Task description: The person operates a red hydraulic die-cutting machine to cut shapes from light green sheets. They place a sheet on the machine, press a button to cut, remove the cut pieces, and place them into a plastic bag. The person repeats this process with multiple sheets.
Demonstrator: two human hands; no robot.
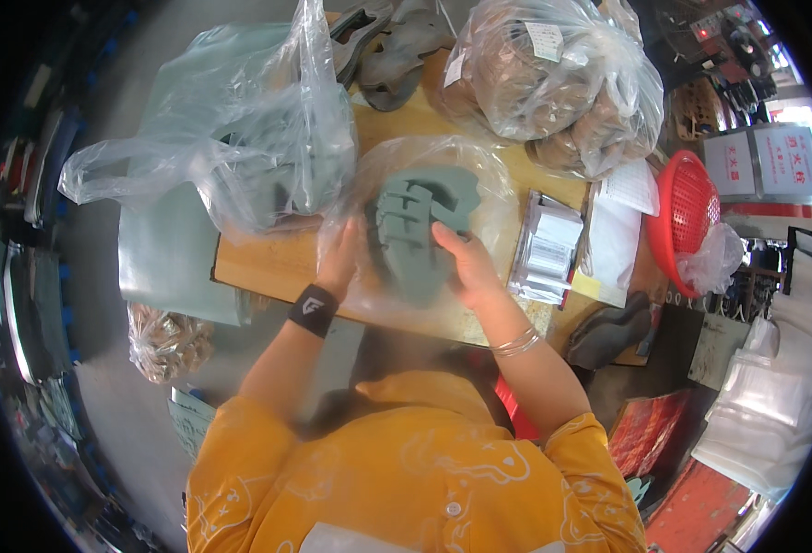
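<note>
A stack of grey-green cut pieces, with strap-like slots along the top, looks like shoe-upper parts. It lies on or inside a clear plastic bag spread in front of me; which of the two I cannot tell. My right hand grips the right edge of the pieces, thumb on top and fingers underneath. At the left side my left hand is closed on the edge of the plastic, its fingers partly hidden. That hand's wrist has a black band, the other wrist thin bracelets.
A large clear bag of grey-green pieces sits to the left on the wooden table. Farther right is a bag of brown pieces. Silvery packets, a red basket and dark sole-shaped pieces line the right side.
</note>
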